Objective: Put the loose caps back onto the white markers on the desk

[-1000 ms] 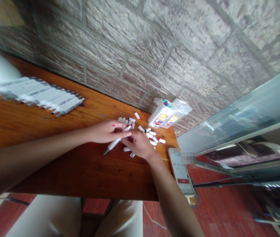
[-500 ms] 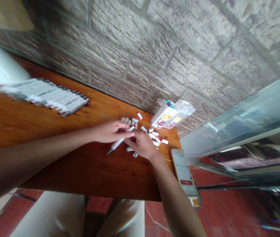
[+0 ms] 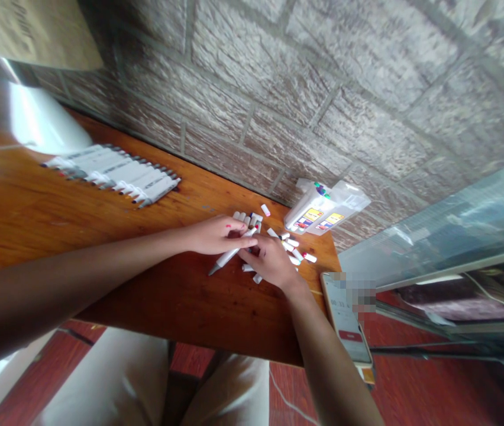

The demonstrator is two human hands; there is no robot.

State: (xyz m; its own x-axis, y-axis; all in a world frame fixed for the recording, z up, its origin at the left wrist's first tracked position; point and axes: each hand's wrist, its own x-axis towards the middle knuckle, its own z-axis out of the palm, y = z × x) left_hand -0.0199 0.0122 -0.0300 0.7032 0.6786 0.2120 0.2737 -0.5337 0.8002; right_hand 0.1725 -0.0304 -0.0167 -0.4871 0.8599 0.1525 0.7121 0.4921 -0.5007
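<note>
My left hand point(image 3: 216, 235) is closed around a white marker point(image 3: 226, 258). The marker lies slanted, its grey end pointing down-left and its red tip bare at the upper right. My right hand point(image 3: 272, 261) is beside it, fingers curled in near the marker's tip end; what they hold, if anything, is hidden. White marker caps point(image 3: 293, 243) with coloured insides lie loose beyond and right of my right hand. More white caps point(image 3: 240, 218) are grouped just behind my hands, partly covered by them.
A row of white markers point(image 3: 121, 173) lies side by side on the wooden table point(image 3: 176, 299). A clear plastic case point(image 3: 329, 207) with a few markers stands against the stone wall. A phone point(image 3: 347, 319) lies at the right edge. A white lamp-like object point(image 3: 50, 121) is at far left.
The whole view has shifted, so everything appears a little farther right. My hands keep nearly the same hold on the marker, with no clear movement between them.
</note>
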